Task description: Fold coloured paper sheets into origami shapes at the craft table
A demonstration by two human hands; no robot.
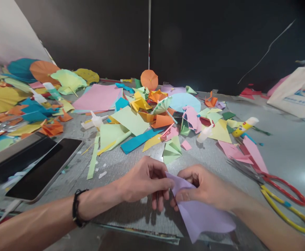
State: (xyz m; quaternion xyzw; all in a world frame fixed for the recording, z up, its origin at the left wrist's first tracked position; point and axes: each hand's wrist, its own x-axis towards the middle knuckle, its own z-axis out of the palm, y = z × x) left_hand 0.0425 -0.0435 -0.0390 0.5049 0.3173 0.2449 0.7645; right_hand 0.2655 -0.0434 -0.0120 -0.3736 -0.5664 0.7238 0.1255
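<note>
A sheet of purple paper (205,218) hangs between my hands over the table's front edge, its upper left corner pointed and its lower part slightly curled. My left hand (152,181) pinches that upper left corner between thumb and fingers. My right hand (196,184) grips the paper a little further right, thumb on top and fingers behind it. Just beyond my hands lies a pleated light green paper piece (172,150).
Scissors (262,181) with red and yellow handles lie at the right. A phone (46,169) rests at the left. Coloured paper scraps (131,120), glue bottles (97,120) and a yellow glue stick (244,127) cover the table's middle. A white bag (296,94) stands far right.
</note>
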